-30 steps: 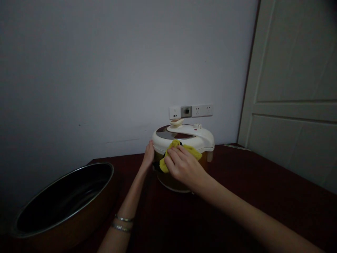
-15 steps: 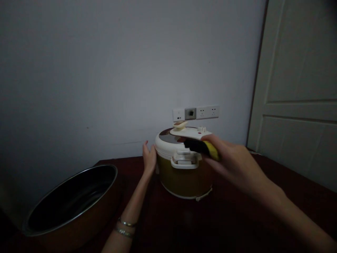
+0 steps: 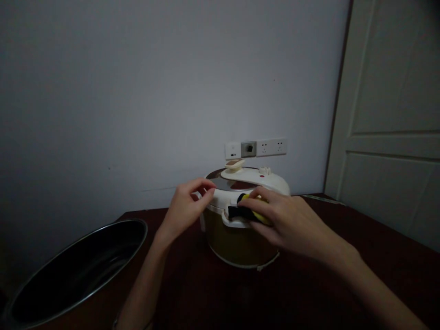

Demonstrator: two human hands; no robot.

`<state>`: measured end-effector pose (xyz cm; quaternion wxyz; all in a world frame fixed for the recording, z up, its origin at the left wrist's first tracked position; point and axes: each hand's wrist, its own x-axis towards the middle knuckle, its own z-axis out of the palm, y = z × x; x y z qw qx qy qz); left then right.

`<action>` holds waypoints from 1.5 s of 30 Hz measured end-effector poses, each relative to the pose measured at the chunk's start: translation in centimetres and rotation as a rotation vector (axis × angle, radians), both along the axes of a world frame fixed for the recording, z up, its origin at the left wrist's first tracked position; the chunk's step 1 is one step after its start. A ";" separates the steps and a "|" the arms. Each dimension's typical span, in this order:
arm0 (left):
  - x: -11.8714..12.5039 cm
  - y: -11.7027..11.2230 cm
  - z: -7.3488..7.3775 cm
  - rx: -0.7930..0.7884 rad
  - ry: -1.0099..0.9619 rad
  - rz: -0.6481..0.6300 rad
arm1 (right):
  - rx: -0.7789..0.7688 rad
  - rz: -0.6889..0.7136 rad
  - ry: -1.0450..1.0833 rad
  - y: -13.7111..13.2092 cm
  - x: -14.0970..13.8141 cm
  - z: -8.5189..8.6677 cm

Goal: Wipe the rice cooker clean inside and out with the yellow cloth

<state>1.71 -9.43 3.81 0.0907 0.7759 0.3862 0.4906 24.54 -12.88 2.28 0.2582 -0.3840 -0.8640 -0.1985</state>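
A white and olive-green electric pressure cooker [image 3: 223, 240] stands upright on the dark red table, its lid [image 3: 222, 183] on. My left hand [image 3: 187, 201] is at the lid's left front rim, thumb and forefinger pinched together; anything between them is too small to make out. In my right hand [image 3: 285, 220] is a black-and-yellow hand tool [image 3: 245, 213], gripped with its black end pointing left, at the cooker's white front handle [image 3: 235, 223]. The fingers and poor light hide part of the tool, so its exact kind is unclear.
A large dark pan [image 3: 79, 270] with a shiny rim sits at the left. Behind the cooker, wall sockets [image 3: 271, 146] and a switch plate [image 3: 248, 149] are set in the pale wall. A panelled door [image 3: 392, 114] stands at the right.
My left hand has come up from the cooker's left side to the lid rim and pinched its fingers. My right hand has lowered the black-and-yellow tool towards the front handle.
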 end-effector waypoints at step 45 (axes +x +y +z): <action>0.1 0.9 -1.5 -0.443 0.343 -0.204 | -0.157 0.161 -0.179 2.2 -3.4 4.0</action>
